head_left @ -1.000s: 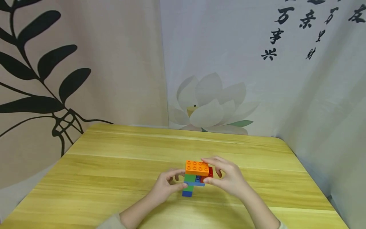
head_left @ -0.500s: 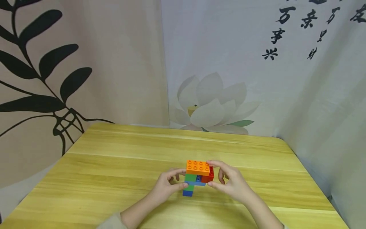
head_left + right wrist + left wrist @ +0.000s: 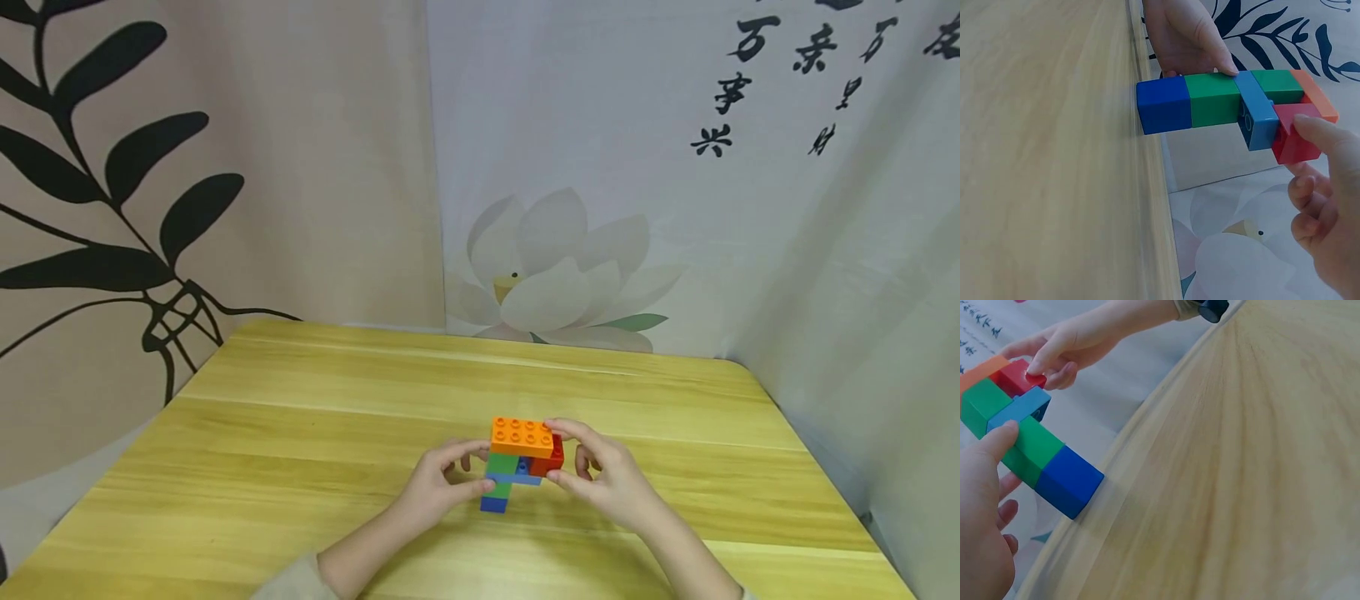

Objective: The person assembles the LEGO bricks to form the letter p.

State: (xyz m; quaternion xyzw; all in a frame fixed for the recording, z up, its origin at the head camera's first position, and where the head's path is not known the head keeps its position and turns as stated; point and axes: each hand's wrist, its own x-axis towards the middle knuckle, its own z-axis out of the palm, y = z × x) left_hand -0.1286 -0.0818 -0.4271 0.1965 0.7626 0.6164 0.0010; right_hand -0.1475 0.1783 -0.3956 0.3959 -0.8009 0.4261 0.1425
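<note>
A stack of toy building bricks stands upright at the table's middle front. From the bottom come a dark blue brick [image 3: 493, 505], a green brick [image 3: 1214, 100], a flat-looking light blue brick [image 3: 1258, 119] and another green brick [image 3: 503, 463]. An orange brick [image 3: 522, 437] lies across the top. Under its right end, a red brick [image 3: 1297, 134] sits on the light blue one. My left hand [image 3: 435, 483] pinches the stack from the left, thumb at the light blue brick. My right hand [image 3: 611, 475] pinches the red brick, thumb on its near face; the index fingertip is partly hidden behind the bricks.
The wooden table [image 3: 300, 417] extends around the stack on all sides. Behind it hangs a pale curtain [image 3: 337, 167] printed with leaves, a lotus and dark characters. Another curtain stretch [image 3: 862, 292] runs along the right side.
My right thumb and index finger have shifted a little to the right, uncovering more of the red brick. The left hand keeps its hold on the stack. The head view has shifted slightly.
</note>
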